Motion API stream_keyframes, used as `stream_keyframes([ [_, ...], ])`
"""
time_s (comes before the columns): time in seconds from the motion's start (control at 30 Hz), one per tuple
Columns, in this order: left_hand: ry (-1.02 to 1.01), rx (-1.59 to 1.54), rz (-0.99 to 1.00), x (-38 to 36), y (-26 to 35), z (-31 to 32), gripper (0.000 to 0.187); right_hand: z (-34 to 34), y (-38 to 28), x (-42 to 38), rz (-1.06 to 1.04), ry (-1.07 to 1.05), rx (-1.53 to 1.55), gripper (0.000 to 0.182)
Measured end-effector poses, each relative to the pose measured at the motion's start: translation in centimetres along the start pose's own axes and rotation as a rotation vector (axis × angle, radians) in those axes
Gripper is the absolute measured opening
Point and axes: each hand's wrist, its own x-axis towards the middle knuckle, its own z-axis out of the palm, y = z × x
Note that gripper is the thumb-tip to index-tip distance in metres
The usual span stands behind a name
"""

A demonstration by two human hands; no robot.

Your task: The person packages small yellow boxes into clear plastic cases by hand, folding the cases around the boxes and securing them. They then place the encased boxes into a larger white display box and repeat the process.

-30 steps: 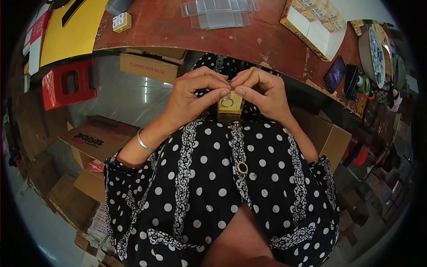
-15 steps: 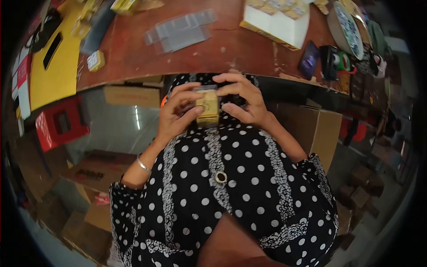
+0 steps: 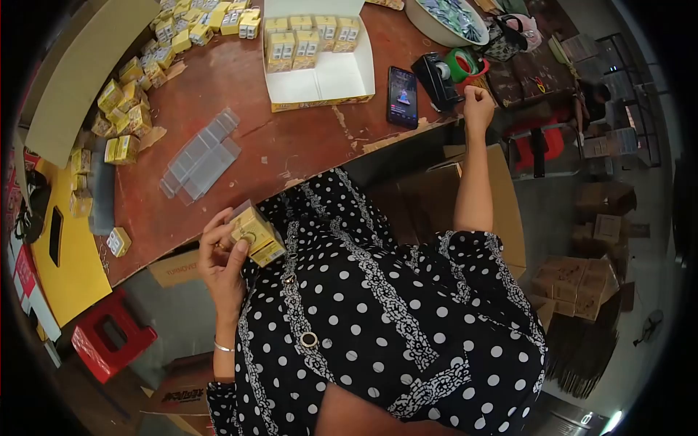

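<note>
Yellow box (image 3: 256,234) pinched in left hand (image 3: 224,260), right hand (image 3: 478,109) bunched by tape dispenser (image 3: 435,80), can't tell on what, probably taping, wants careful aim.

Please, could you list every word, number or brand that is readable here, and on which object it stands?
"TURNOVER", faint: on the carton under the table.
Too blurred: dark lettering on the lower carton.
Too small: print on the yellow box in the left hand, the boxes in the white tray and the lit phone.
</note>
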Motion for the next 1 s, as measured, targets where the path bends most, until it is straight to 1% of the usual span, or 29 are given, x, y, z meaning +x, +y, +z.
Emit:
stream_keyframes([
  [0.1, 0.005, 0.003, -0.021, 0.1, -0.2, -0.1, 0.027, -0.8, 1.5, 2.3, -0.015, 0.017, -0.084, 0.024],
  [0.17, -0.011, 0.039, -0.040, 0.2, -0.4, -0.3, 0.027, -0.4, 2.3, 4.1, 0.227, -0.365, -0.063, 0.021],
  [0.2, -0.009, 0.037, -0.036, 0.3, -0.4, -0.2, 0.027, -0.3, 2.6, 4.7, 0.223, -0.364, -0.061, 0.021],
  [0.27, -0.019, 0.035, -0.034, 0.3, -0.4, -0.1, 0.026, -0.2, 3.2, 5.8, 0.402, -0.560, 0.045, 0.022],
  [0.3, -0.018, 0.035, -0.032, 0.3, -0.4, 0.0, 0.026, -0.5, 3.1, 6.2, 0.400, -0.561, 0.046, 0.022],
  [0.37, -0.006, 0.019, -0.037, 0.2, -0.4, 0.3, 0.026, -1.0, 3.2, 7.0, 0.482, -0.683, 0.096, 0.015],
  [0.5, -0.013, 0.014, -0.057, 0.0, -0.6, 0.1, 0.026, -1.6, 1.1, 5.4, 0.509, -0.623, 0.093, 0.018],
  [0.57, -0.019, -0.006, -0.060, 0.1, -0.5, 0.0, 0.026, -2.3, 1.1, 5.0, 0.466, -0.641, 0.203, 0.016],
  [0.6, -0.020, -0.006, -0.059, 0.1, -0.5, 0.0, 0.026, -2.7, 1.3, 4.7, 0.465, -0.640, 0.204, 0.016],
  [0.67, -0.016, -0.036, -0.079, 0.1, -0.5, 0.1, 0.026, -3.4, 1.8, 4.1, 0.467, -0.572, 0.434, 0.019],
  [0.7, -0.019, -0.035, -0.080, 0.1, -0.5, 0.1, 0.026, -3.4, 2.4, 3.7, 0.469, -0.569, 0.434, 0.019],
  [0.77, -0.027, -0.036, -0.081, 0.2, -0.7, 0.3, 0.027, -3.4, 3.7, 2.9, 0.442, -0.532, 0.638, 0.020],
  [0.87, -0.042, -0.020, -0.067, 0.3, -0.8, 0.3, 0.027, -2.8, 6.1, 1.9, 0.420, -0.470, 0.647, 0.016],
  [0.9, -0.041, -0.017, -0.065, 0.3, -0.8, 0.3, 0.027, -2.5, 6.2, 1.4, 0.420, -0.471, 0.650, 0.016],
  [0.97, -0.035, -0.027, -0.048, 0.2, -0.9, 0.3, 0.027, -1.9, 6.4, 0.2, 0.353, -0.369, 0.674, 0.014],
  [1.0, -0.033, -0.025, -0.048, 0.2, -0.7, 0.3, 0.027, -1.6, 6.5, -0.1, 0.354, -0.371, 0.676, 0.014],
])
